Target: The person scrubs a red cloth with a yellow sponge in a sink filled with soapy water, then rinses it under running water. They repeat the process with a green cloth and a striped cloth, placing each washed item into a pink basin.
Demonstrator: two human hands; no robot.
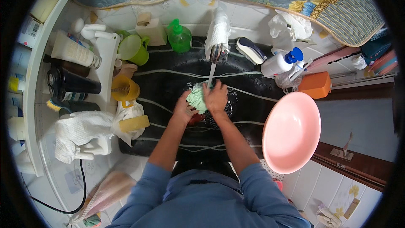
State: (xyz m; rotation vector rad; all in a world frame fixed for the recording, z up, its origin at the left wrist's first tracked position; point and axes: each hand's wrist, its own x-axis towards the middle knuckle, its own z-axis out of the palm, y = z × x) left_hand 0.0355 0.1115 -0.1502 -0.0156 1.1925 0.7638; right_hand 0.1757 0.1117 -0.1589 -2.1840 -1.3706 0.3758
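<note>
A light green cloth point(196, 98), bunched up, is between my two hands under the running faucet point(216, 53). The stream of water point(212, 72) falls onto it beside my right hand's fingers. My left hand point(184, 107) grips the cloth from the left and below. My right hand point(216, 97) presses on its right side, fingers spread towards the faucet. Beneath them is the basin of a black sink point(167, 84) with wavy white lines. Something dark red point(196, 119) shows in the basin under my left hand; its kind is unclear.
A pink plastic basin point(291, 133) stands at the right edge. Behind are a green pump bottle point(179, 39), a scrub brush point(250, 50) and a white bottle with a blue cap point(278, 63). A green mug point(133, 50), a yellow cup point(124, 88) and a yellow soap bar point(134, 123) line the left.
</note>
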